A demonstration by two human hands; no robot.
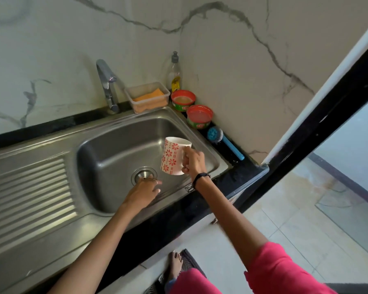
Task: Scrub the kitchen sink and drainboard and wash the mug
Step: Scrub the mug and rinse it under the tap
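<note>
Black stone worktop [170, 219] carries a stainless steel sink [123, 145] with its ribbed drainboard [28, 194] cut off at the left edge. Inside the basin, the left hand [142, 193] reaches to the round metal drain [144, 174], fingertips hidden, grip unclear. The right hand [192, 161] grips the handle of a white mug with red flowers [173, 155], held upright above the basin's right side. Farther back, a blue dish brush [223, 142] lies along the right edge.

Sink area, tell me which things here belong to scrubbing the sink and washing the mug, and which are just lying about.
Belongs to the job:
- mug, gripped by the right hand
- sink, left hand at its drain
- drainboard
- tap
- dish brush
- soap bottle
- sponge tub

Just lying about:
- two red-rimmed tubs
- floor mat
</note>
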